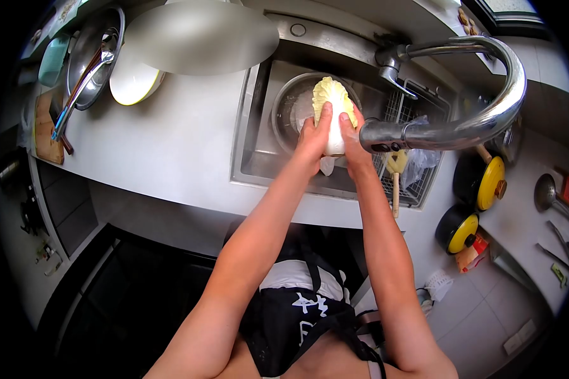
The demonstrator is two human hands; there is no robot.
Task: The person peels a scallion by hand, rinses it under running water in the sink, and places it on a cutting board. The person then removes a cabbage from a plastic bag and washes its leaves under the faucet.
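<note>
Between both my hands is a napa cabbage point(335, 110), its yellow leafy end pointing away from me and its white stem end toward me. My left hand point(314, 136) wraps its left side, thumb along the leaves. On the other side, my right hand point(354, 136) grips it close to the faucet head. Below the cabbage, a round metal basin point(281, 117) stands in the steel sink point(256, 158). A small pale piece point(327, 165) shows just under the stem end; what it is I cannot tell.
A curved chrome faucet point(512, 82) reaches over the sink's right side. Beneath it, a wire rack point(414, 189) holds a wooden-handled brush point(396, 165) and a clear plastic bag point(420, 161). Bowls stand on the left counter point(189, 126); yellow-lidded pots point(490, 183) sit at right.
</note>
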